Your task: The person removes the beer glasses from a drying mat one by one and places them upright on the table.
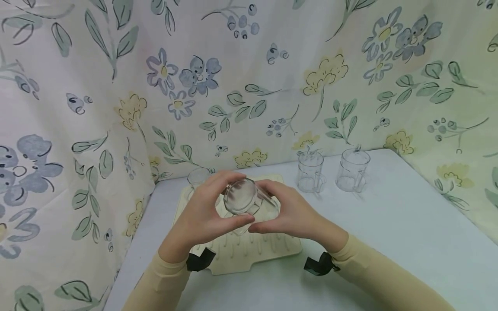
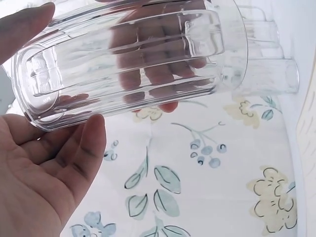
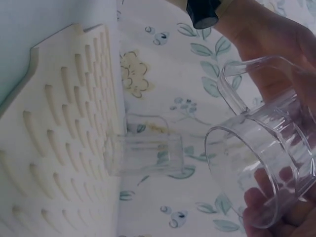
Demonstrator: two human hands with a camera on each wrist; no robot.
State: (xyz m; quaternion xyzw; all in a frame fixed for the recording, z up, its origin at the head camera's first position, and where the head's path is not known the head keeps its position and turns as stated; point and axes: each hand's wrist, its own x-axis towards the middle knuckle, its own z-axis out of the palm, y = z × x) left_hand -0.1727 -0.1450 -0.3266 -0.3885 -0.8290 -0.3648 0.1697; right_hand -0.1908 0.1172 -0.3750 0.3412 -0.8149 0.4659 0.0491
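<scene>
A clear glass mug [image 1: 241,196] is held up on its side between both hands, above a cream ridged draining tray [image 1: 233,257]. My left hand [image 1: 202,211] grips its base end, with the thumb below and the fingers over the top. From the other side my right hand [image 1: 292,211] holds the mug near its rim. In the left wrist view, the right hand's fingers [image 2: 158,74] show through the glass. The right wrist view shows the mug's handle [image 3: 232,94] and its open mouth.
Another clear mug [image 1: 198,176] stands at the tray's back left, partly behind the left hand. Two more glass mugs, one [image 1: 310,172] nearer the tray and one [image 1: 352,170] farther right, stand upright at the back of the white table [image 1: 408,224]. A floral curtain [image 1: 249,86] hangs behind.
</scene>
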